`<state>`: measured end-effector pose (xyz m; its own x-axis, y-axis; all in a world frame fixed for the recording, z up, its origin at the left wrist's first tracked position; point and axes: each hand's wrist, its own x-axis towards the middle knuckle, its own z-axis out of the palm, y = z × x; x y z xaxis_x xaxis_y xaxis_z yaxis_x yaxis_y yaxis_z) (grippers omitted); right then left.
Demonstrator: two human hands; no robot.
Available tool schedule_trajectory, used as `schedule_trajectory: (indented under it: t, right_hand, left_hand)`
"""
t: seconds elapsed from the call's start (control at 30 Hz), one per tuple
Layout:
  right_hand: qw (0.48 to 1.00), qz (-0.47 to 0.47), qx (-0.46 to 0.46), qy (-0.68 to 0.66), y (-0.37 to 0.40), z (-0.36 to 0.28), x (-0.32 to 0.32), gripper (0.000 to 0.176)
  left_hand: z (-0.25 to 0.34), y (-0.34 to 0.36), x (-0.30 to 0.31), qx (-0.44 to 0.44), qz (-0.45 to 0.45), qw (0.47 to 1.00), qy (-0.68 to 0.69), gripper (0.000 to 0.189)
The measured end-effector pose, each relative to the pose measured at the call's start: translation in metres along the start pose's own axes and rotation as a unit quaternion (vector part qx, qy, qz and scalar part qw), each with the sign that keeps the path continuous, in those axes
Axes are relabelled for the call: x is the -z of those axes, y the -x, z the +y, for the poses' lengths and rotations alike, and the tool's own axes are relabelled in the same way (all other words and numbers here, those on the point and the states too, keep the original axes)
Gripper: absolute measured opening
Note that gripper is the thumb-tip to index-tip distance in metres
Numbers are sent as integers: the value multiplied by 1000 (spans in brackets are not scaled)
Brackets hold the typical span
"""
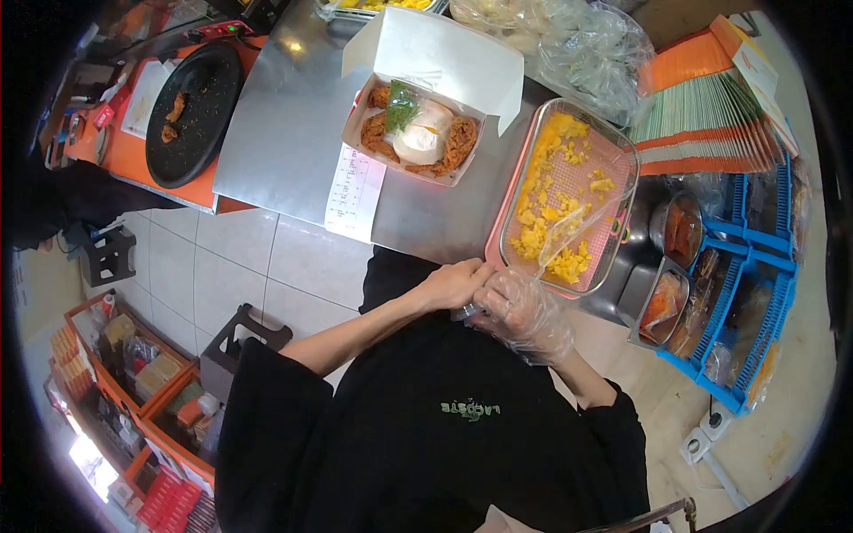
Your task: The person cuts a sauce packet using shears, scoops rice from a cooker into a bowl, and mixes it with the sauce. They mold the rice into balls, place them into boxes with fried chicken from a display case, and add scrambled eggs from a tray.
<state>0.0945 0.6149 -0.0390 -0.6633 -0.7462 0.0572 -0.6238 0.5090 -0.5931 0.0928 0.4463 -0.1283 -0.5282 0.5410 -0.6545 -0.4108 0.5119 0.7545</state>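
My left hand (455,286) is bare, with its fingers curled and pressed against my right hand. A loose clear plastic glove (544,330) covers my right hand (508,300), whose fingers are bent in toward the left. Something shiny shows below where the hands meet; what lies between the fingers is hidden. Ahead on the counter an open white box (433,49) holds fried chicken pieces (460,142), a white mound of rice (419,140) and a green leafy garnish (402,105). Just beyond my right hand stands a tray (625,211) of yellow scrambled egg (542,209).
A printed slip (354,200) lies beside the box on the steel counter (284,115). A black round pan (200,124) with chicken bits is at left. Plastic bags (569,53) and stacked orange-edged cartons (702,115) stand at back right, above blue racks (755,293) and metal containers (662,302).
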Motion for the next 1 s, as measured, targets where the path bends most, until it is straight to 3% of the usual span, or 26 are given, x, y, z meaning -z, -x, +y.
schedule_trajectory:
  t: [0.23,0.53,0.63,0.73,0.83,0.93,1.0]
  right_hand:
    - [1000,0,-3,-12,1,8,-4,34]
    - [999,9,-12,-33,-2,7,-1,40]
    - [999,-6,-36,-30,-2,1,1,39]
    - [999,-13,-23,-18,-4,-1,0,39]
    - [999,-18,-20,-20,-5,-5,3,37]
    - [1000,20,8,-11,-1,-1,-6,39]
    - [1000,6,16,1,0,-4,-5,38]
  left_hand:
    - [8,-7,5,20,-20,999,-43,68]
    - [-2,-24,0,-29,-48,998,-34,71]
    - [7,-20,4,-19,-69,997,-7,69]
    - [0,-26,1,55,-132,980,137,64]
    - [5,-26,3,60,-124,988,73,61]
    - [-3,-31,0,-31,-141,989,1,57]
    - [-2,-30,-1,2,-139,990,16,61]
